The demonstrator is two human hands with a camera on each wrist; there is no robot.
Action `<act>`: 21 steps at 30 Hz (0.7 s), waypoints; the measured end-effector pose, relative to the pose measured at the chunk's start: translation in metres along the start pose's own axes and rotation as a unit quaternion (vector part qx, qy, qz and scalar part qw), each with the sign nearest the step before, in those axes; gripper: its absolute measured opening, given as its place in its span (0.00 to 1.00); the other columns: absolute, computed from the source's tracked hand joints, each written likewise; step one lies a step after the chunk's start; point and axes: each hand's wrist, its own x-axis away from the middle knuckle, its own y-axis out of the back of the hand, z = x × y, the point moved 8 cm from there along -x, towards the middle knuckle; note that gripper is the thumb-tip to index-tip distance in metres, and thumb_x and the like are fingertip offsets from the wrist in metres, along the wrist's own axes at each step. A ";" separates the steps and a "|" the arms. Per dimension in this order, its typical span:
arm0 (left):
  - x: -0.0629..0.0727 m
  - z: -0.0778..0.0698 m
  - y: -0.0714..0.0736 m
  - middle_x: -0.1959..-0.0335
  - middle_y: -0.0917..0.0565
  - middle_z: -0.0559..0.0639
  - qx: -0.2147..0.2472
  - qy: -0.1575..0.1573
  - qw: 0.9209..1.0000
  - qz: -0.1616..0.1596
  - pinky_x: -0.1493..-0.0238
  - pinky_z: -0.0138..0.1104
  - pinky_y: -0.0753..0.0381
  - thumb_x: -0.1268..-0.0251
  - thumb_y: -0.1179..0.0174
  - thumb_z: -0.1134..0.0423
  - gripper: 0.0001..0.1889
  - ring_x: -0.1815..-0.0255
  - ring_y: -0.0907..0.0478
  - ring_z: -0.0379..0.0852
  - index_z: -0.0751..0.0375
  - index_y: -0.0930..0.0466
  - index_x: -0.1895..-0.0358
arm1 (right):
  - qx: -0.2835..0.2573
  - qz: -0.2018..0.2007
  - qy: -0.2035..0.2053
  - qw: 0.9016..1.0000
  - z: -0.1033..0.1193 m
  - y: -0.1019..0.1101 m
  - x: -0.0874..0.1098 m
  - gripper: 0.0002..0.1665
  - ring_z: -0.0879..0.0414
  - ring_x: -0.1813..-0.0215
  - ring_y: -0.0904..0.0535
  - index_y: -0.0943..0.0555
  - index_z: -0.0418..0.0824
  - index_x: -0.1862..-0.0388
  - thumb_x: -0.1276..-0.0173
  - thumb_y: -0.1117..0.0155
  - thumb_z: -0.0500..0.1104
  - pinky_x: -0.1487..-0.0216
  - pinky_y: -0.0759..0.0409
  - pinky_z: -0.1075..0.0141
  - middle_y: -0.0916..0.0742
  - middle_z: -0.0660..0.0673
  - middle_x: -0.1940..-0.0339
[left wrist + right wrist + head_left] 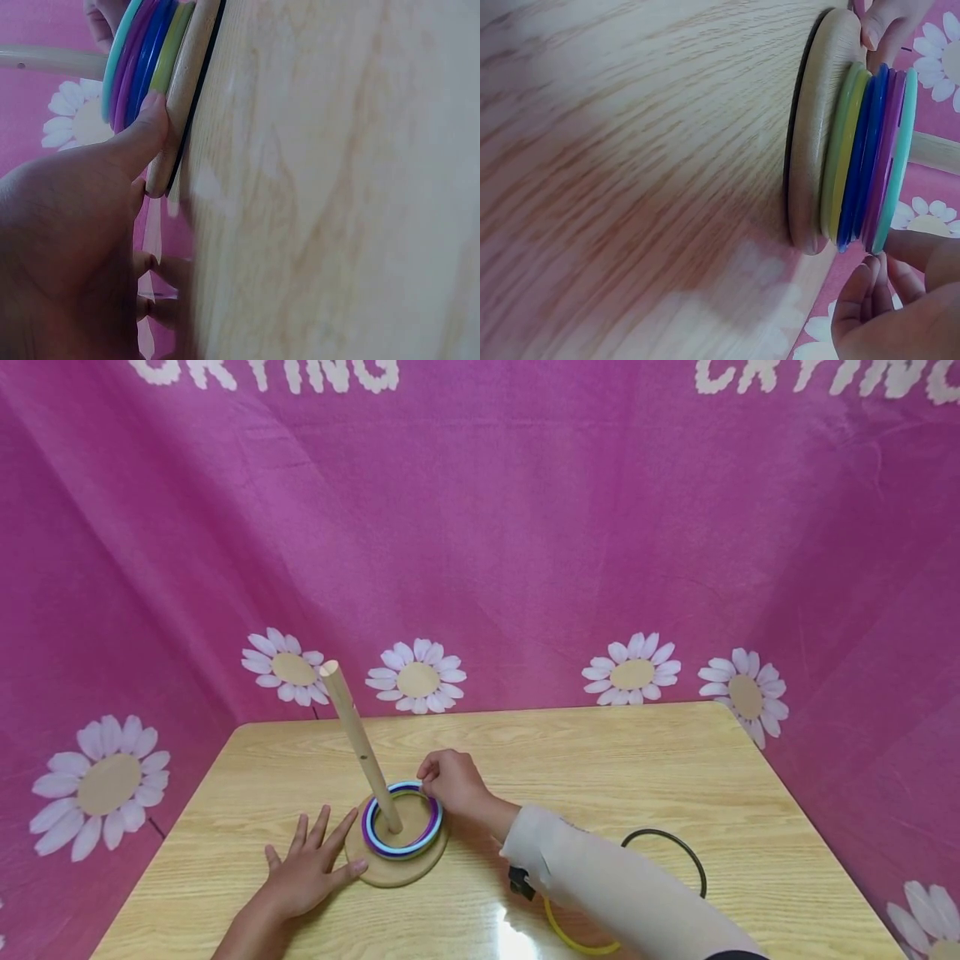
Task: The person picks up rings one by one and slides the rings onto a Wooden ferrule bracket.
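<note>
A stack of thin rings in green, yellow, blue and purple [886, 157] lies around a wooden peg [358, 739] on a round wooden base [395, 877]. The light teal ring [901, 161] is uppermost. At the far right side of the stack, my right hand [455, 782] pinches the teal ring's edge between thumb and fingers. My left hand [306, 875] lies with spread fingers at the base's left side. Its thumb [142, 127] touches the base's rim beside the lowest rings.
On the wood-grain table [600, 760], a black ring [678, 842] and a yellow ring [573, 943] lie to the right, both partly covered by my right sleeve [600, 868]. Pink cloth [525, 568] with daisies hangs behind and at both sides.
</note>
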 end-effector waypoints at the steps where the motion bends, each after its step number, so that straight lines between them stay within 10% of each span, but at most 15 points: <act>1: 0.000 0.000 0.000 0.16 0.61 0.69 0.000 0.000 1.000 0.000 0.45 0.85 0.80 0.29 0.48 0.28 0.46 0.20 0.74 0.78 0.42 0.51 0.15 | -0.001 0.001 0.001 1.000 0.000 0.000 0.000 0.07 0.65 0.72 0.24 0.14 0.38 0.70 0.41 0.27 0.27 0.68 0.24 0.73 0.15 0.52 0.78; 21: 0.001 -0.002 0.001 0.16 0.61 0.69 0.005 -0.001 1.000 0.003 0.44 0.84 0.80 0.29 0.48 0.29 0.46 0.19 0.75 0.78 0.42 0.51 0.15 | -0.038 0.034 0.044 0.998 0.000 0.034 0.017 0.03 0.65 0.67 0.21 0.12 0.38 0.63 0.35 0.26 0.33 0.61 0.20 0.70 0.13 0.53 0.71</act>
